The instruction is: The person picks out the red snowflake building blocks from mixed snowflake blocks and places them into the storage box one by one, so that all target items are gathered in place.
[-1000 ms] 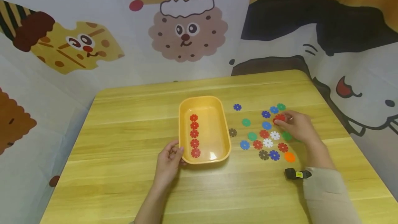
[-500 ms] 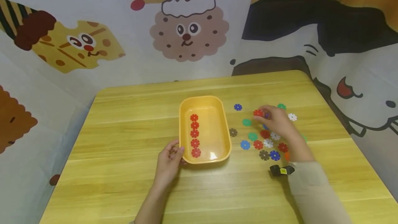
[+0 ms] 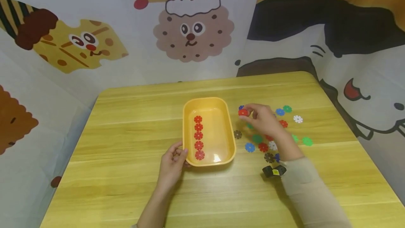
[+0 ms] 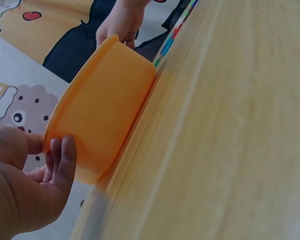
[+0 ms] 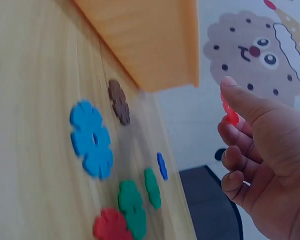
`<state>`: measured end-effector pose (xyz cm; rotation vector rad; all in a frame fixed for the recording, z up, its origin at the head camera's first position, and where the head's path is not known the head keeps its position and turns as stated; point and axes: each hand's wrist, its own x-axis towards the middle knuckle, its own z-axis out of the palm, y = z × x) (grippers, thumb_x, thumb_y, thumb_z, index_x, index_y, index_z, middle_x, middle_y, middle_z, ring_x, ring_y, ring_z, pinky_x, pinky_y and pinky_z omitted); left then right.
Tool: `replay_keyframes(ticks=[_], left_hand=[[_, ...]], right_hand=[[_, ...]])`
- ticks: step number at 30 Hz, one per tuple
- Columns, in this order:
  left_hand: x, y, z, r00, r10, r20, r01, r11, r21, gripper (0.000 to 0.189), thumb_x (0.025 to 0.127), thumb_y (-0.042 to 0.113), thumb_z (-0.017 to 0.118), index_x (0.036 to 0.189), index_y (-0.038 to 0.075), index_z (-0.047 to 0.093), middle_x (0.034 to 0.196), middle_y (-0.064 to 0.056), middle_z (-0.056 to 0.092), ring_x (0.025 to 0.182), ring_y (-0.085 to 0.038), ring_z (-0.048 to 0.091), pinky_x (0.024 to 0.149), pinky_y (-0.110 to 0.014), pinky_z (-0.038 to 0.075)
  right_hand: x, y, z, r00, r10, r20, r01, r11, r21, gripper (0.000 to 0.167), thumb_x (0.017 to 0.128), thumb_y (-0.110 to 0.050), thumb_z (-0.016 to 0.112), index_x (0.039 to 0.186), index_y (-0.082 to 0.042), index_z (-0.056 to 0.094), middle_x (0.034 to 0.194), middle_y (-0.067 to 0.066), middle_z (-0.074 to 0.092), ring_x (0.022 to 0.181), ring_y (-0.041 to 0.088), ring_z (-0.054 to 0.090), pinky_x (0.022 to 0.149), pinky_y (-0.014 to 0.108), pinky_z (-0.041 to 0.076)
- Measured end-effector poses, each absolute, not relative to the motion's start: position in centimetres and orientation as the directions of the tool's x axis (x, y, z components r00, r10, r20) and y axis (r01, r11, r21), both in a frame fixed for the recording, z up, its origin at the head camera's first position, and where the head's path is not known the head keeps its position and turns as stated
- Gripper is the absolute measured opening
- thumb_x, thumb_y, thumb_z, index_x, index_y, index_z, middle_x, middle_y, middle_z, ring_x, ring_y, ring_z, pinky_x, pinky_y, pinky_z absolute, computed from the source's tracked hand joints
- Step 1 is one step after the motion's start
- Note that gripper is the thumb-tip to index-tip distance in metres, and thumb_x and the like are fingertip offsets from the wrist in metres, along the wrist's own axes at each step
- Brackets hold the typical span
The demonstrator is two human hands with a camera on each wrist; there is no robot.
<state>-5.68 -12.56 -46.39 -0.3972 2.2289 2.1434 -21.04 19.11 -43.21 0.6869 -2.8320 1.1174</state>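
My left hand (image 3: 172, 161) grips the near left corner of a yellow-orange plastic tray (image 3: 232, 140), thumb over the rim and fingers against the outer wall, as the left wrist view shows. Inside the tray, several red snowflake discs (image 3: 198, 135) form a column along the left side. A further red snowflake disc (image 3: 243, 112) is pinched between thumb and fingertips of my right hand (image 3: 264, 120). That hand is above the table, right of the tray. Under and around it lie loose discs, among them a blue disc (image 5: 91, 140) and a brown disc (image 5: 119, 101); the hand hides some.
Scattered discs spread over the table's right side, including a white disc (image 3: 297, 119) and a bright green disc (image 3: 307, 141). A black strapped device (image 3: 274, 171) sits at the right wrist. Cartoon-printed cloth (image 3: 126, 69) hangs behind the wooden table (image 3: 126, 122).
My right hand has carried the red disc leftward from the far right of the scattered discs toward the tray, uncovering other discs behind it. The left hand and tray stay in place.
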Motion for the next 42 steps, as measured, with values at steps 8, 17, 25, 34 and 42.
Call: replay_keyframes(ticks=[8,17,25,34,42], left_hand=[[-5.7,-12.6,-46.4,-0.961,-0.170,-0.218,-0.221,0.002,0.975,0.040,0.102,0.009,0.060,0.141,0.000,0.051,0.094,-0.013,0.058,0.064,-0.014,0.059,0.055,-0.023,0.058],[-5.9,-12.6,-46.5,-0.958,-0.189,-0.214,-0.226,0.042,0.973,0.042,0.102,0.011,0.060,0.143,0.005,0.051,0.092,-0.016,0.059,0.062,-0.015,0.056,0.051,-0.022,0.054],[-5.9,-12.6,-46.4,-0.960,-0.185,-0.212,-0.226,0.056,0.973,0.044,0.103,0.011,0.060,0.145,0.006,0.049,0.091,-0.016,0.058,0.064,-0.017,0.057,0.053,-0.023,0.056],[-5.9,-12.5,-46.3,-0.962,-0.176,-0.209,-0.218,0.033,0.975,0.043,0.102,0.009,0.060,0.143,0.005,0.050,0.091,-0.014,0.058,0.064,-0.016,0.058,0.054,-0.023,0.058],[-5.9,-12.5,-46.2,-0.962,-0.173,-0.209,-0.219,0.040,0.975,0.042,0.102,0.008,0.060,0.143,0.004,0.049,0.091,-0.015,0.059,0.064,-0.016,0.058,0.055,-0.024,0.059]], right_hand=[[-21.0,16.9,-43.1,-0.892,-0.414,0.179,-0.413,0.587,-0.696,0.040,0.090,-0.026,0.079,0.119,0.000,0.069,0.091,0.005,0.065,0.066,0.020,0.051,0.050,0.024,0.045],[-21.4,15.2,-43.2,-0.858,-0.462,0.227,-0.476,0.544,-0.691,0.037,0.091,-0.024,0.078,0.117,0.001,0.070,0.090,0.006,0.066,0.064,0.018,0.054,0.050,0.025,0.048],[-21.6,14.0,-43.2,-0.844,-0.467,0.265,-0.507,0.532,-0.678,0.039,0.090,-0.021,0.079,0.119,0.003,0.068,0.088,0.006,0.066,0.070,0.016,0.057,0.057,0.027,0.052],[-21.7,12.6,-43.1,-0.826,-0.475,0.304,-0.538,0.502,-0.677,0.040,0.090,-0.019,0.079,0.119,0.005,0.068,0.083,0.007,0.062,0.076,0.020,0.058,0.067,0.032,0.055],[-21.9,10.9,-42.9,-0.825,-0.479,0.300,-0.537,0.500,-0.680,0.037,0.090,-0.021,0.080,0.116,0.003,0.069,0.087,0.008,0.064,0.080,0.022,0.061,0.071,0.034,0.058]])
